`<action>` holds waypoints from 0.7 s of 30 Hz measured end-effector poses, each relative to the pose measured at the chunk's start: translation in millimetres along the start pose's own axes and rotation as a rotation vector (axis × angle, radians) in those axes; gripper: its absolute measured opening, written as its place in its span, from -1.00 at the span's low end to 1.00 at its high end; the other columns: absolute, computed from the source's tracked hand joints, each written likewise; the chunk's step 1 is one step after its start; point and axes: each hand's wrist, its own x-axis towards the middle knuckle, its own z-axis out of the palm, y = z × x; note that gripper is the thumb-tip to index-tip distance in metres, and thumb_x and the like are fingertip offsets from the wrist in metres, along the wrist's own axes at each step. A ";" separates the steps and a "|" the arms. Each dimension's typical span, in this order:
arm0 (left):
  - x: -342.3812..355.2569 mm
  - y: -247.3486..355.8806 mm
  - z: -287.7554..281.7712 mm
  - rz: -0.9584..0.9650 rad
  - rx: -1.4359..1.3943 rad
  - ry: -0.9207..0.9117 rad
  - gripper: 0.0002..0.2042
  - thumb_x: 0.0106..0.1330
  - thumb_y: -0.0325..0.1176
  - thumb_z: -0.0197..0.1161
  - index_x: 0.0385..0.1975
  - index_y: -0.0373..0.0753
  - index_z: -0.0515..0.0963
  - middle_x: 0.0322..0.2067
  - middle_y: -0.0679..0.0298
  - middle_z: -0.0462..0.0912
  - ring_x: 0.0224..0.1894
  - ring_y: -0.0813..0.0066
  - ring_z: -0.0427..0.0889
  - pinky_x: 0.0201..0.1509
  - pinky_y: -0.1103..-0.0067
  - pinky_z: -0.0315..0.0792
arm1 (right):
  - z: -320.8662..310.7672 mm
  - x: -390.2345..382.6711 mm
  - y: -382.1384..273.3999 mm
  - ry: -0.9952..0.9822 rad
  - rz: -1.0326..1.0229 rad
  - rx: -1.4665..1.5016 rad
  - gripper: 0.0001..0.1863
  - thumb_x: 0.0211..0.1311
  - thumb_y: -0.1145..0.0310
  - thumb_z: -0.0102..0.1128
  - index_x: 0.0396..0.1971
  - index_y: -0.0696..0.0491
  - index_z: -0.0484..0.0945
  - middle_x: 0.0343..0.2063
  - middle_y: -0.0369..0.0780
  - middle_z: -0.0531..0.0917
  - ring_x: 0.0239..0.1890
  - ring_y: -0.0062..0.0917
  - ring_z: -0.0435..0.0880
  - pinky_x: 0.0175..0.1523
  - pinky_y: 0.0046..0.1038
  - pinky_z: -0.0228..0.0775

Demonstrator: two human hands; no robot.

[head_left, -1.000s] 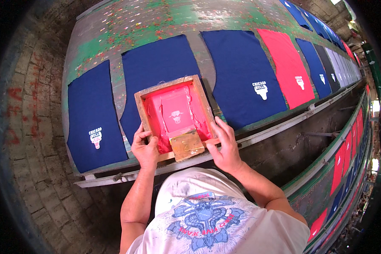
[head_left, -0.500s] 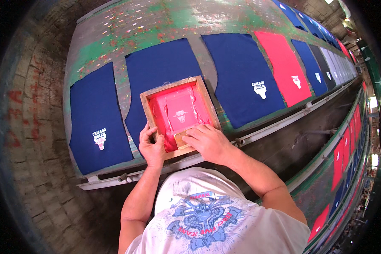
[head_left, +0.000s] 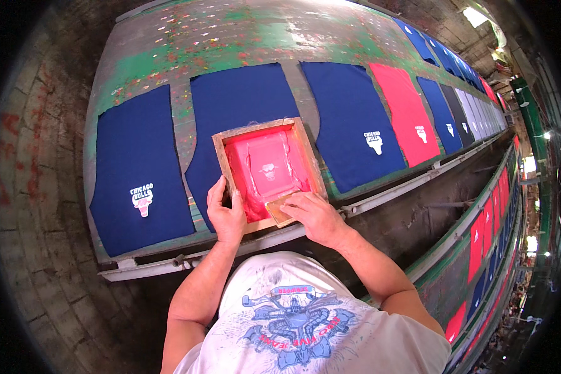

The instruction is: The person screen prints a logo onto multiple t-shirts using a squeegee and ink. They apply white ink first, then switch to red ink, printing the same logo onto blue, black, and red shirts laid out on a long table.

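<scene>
A wooden screen-printing frame (head_left: 310, 156) rests on a dark blue cut fabric piece (head_left: 240, 93). Red ink coats its inside, and a pale bull-head stencil shows in the middle of the mesh (head_left: 268, 172). My left hand (head_left: 229, 215) grips the frame's left rail near the lower corner, thumb toward the inside. Fingers of my right hand (head_left: 318, 217) are closed on a flat wooden squeegee (head_left: 280, 212), held at a slant at the near end of the frame. Its lower edge is hard to make out against the red ink.
A blue piece printed with a white bull head (head_left: 140, 162) lies at left. More blue (head_left: 352, 124), red (head_left: 405, 112), and grey pieces run along the green table (head_left: 131, 68) to the right. A metal rail (head_left: 380, 201) edges it; another table with fabric stands at lower right.
The squeegee has turned to a steeper slant and sits slightly to the right in the view. My left hand stays on the frame. The whole view has shifted a little.
</scene>
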 end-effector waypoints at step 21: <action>1.4 6.9 -3.9 -0.164 -0.191 0.025 -0.51 0.47 -0.69 0.39 0.40 -0.48 0.60 0.23 0.18 0.70 0.16 0.46 0.74 0.31 0.49 0.65 | 17.9 60.2 79.5 0.025 -0.383 -0.150 -0.60 0.40 0.35 0.23 0.17 0.12 0.74 -0.07 -0.12 0.78 0.08 -0.24 0.76 0.22 -0.15 0.61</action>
